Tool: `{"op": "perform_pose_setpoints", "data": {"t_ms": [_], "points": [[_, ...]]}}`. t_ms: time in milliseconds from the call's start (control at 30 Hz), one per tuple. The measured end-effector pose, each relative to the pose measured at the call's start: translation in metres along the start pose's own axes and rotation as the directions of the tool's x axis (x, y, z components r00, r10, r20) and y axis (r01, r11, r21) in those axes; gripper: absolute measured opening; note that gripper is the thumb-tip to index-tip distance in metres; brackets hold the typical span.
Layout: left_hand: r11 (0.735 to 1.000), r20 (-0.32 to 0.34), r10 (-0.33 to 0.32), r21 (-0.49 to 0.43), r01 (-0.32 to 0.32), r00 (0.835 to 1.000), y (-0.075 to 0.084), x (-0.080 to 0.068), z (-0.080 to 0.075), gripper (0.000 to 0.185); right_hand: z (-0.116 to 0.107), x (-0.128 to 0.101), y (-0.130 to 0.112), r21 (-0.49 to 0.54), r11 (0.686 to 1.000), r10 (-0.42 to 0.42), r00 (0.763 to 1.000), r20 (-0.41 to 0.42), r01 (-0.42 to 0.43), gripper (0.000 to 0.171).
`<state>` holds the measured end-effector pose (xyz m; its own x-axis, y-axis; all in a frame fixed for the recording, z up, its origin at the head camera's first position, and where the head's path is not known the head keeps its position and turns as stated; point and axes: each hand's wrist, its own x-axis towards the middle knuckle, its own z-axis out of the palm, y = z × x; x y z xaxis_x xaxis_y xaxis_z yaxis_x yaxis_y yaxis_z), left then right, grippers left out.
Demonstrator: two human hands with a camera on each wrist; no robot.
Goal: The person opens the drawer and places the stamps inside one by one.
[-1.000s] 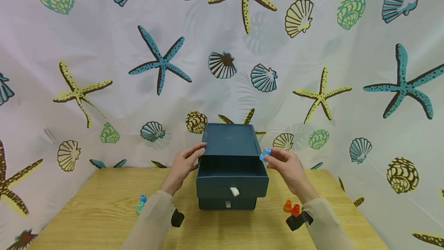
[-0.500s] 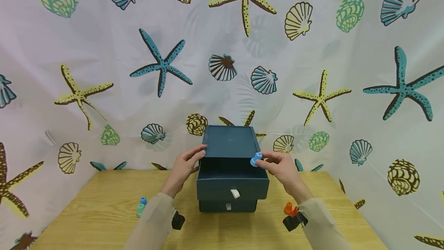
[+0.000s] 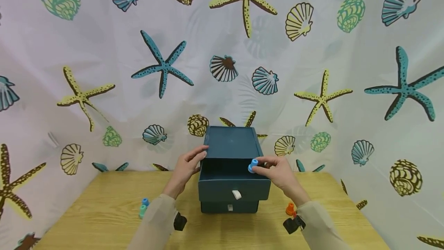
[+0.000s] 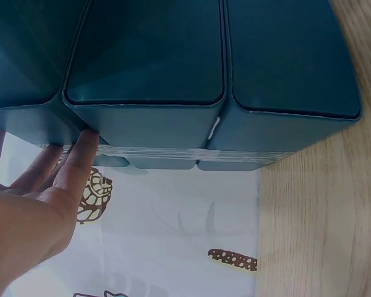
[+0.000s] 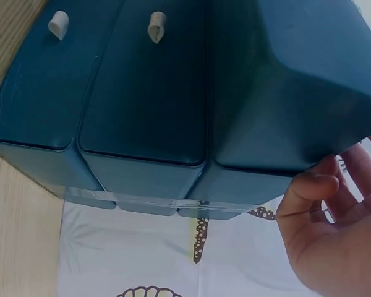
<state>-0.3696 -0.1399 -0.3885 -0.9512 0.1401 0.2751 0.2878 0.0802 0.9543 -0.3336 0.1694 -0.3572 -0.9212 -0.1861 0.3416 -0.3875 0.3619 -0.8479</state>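
Observation:
A dark teal drawer unit (image 3: 231,142) stands in the middle, its top drawer (image 3: 222,190) pulled out. A white tab (image 3: 237,195) sticks out of that drawer's front. Between thumb and fingers, my right hand (image 3: 279,171) pinches a small blue bell-shaped peg (image 3: 253,164) over the right part of the drawer opening. My left hand (image 3: 185,169) rests at the unit's upper left side; in the left wrist view its extended fingers (image 4: 77,164) touch the side wall. In the right wrist view the drawer hides the peg from sight beyond my right hand (image 5: 340,241).
On the wooden table (image 3: 104,200), a green peg (image 3: 142,211) and another blue peg (image 3: 145,202) stand at left. An orange peg (image 3: 290,208) stands at right, beside a red one mostly hidden by my right wrist. A shell-patterned curtain (image 3: 208,99) hangs behind the unit.
My right hand has moved left and down, bringing the blue peg from the unit's right edge to over the drawer opening. My left hand has stayed at the side.

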Motion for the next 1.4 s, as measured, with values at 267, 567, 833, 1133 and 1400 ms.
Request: {"op": "perform_pose_setpoints", "data": {"t_ms": [267, 567, 833, 1133, 1400], "points": [[1.000, 0.001, 0.003, 0.012, -0.003, 1.000, 0.0011, 0.0017, -0.0018, 0.049, 0.0016, -0.0006, -0.0003, 0.004, 1.000, 0.017, 1.000, 0.003, -0.017, 0.032], [1.000, 0.006, 0.010, 0.003, -0.010, 1.000, -0.0003, 0.0016, -0.0013, 0.048, 0.0033, -0.0027, 0.0005, 0.006, 1.000, 0.021, 1.000, 0.003, -0.021, 0.031], [1.000, 0.003, 0.005, 0.004, -0.005, 1.000, -0.0003, 0.0014, -0.0012, 0.046, 0.0034, -0.0036, 0.0011, 0.002, 1.000, 0.006, 1.000, 0.004, -0.006, 0.032], [1.000, 0.004, 0.001, -0.004, -0.001, 1.000, 0.0002, 0.0000, -0.0004, 0.050, 0.0037, -0.0038, 0.0026, 0.003, 1.000, -0.004, 1.000, 0.014, 0.004, 0.030], [1.000, 0.000, 0.000, -0.005, 0.000, 1.000, -0.0013, 0.0000, -0.0002, 0.048, -0.0009, -0.0064, 0.0063, 0.045, 0.998, 0.049, 0.999, -0.021, -0.048, 0.033]]}}
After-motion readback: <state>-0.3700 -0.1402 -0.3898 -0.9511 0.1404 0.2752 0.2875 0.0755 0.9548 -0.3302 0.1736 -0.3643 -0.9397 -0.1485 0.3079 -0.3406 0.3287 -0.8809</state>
